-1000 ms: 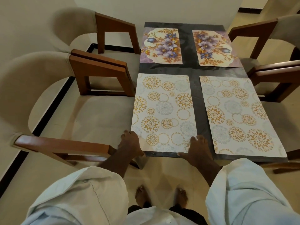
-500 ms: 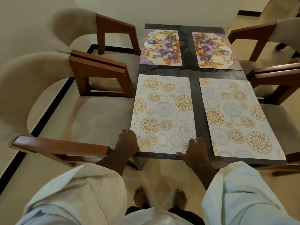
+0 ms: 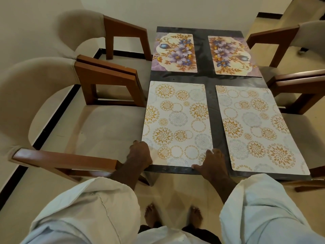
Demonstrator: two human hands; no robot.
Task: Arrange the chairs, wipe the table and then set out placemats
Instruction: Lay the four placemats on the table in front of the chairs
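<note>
A dark table (image 3: 212, 76) carries four placemats. Two floral ones (image 3: 175, 51) (image 3: 232, 55) lie at the far end. Two white mats with gold circles lie at the near end, one on the left (image 3: 177, 120) and one on the right (image 3: 255, 127). My left hand (image 3: 140, 153) sits on the near-left corner of the left gold mat, its fingers curled over the mat's edge. My right hand (image 3: 212, 163) presses on that mat's near-right corner with fingers spread and thumb along the table's front edge.
Two upholstered wooden armchairs stand tucked against the table's left side, near (image 3: 98, 127) and far (image 3: 126, 34). Two more stand on the right (image 3: 299, 85) (image 3: 274, 37). My bare feet (image 3: 172, 215) are on the tiled floor in front of the table. A wall runs along the left.
Both hands stay on the near corners of the left gold mat. My right hand has slid slightly left along its edge.
</note>
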